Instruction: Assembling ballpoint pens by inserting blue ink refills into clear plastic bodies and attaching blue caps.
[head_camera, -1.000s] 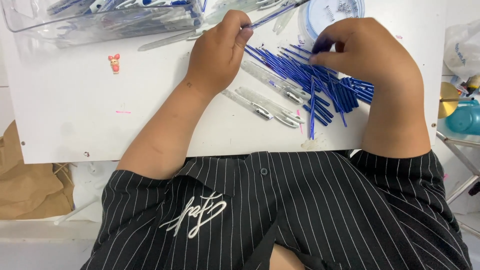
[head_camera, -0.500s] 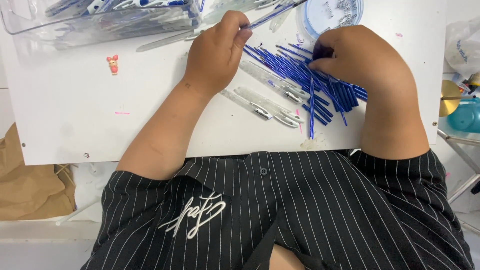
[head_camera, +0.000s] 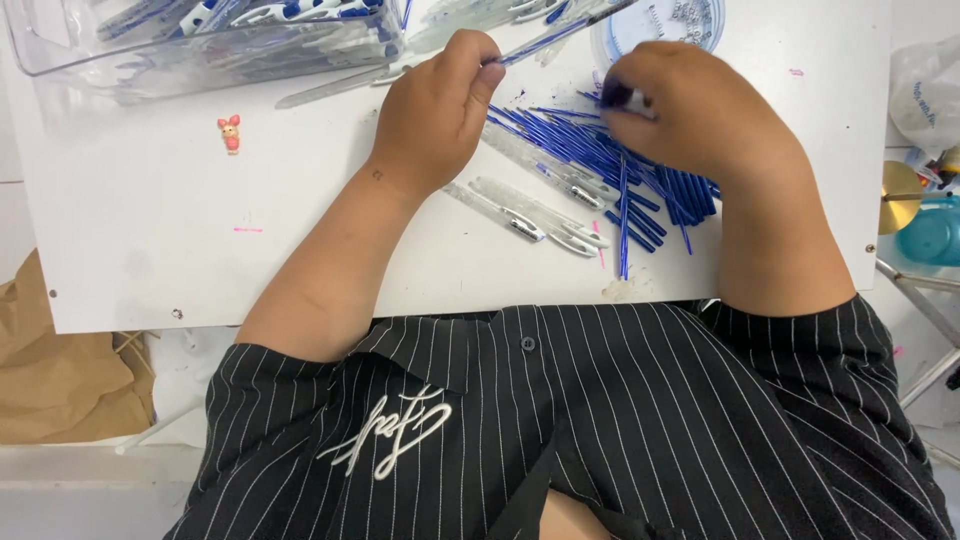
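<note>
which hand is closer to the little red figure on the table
Left. The left hand is beside the little red figure, with bare white table between them. The right hand is farther off, beyond the left hand, over the pile of blue pen refills.

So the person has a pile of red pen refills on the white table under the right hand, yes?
Not quite: the head view shows the pen refills are blue, not red. They do lie in a pile on the white table, under the right hand.
</note>
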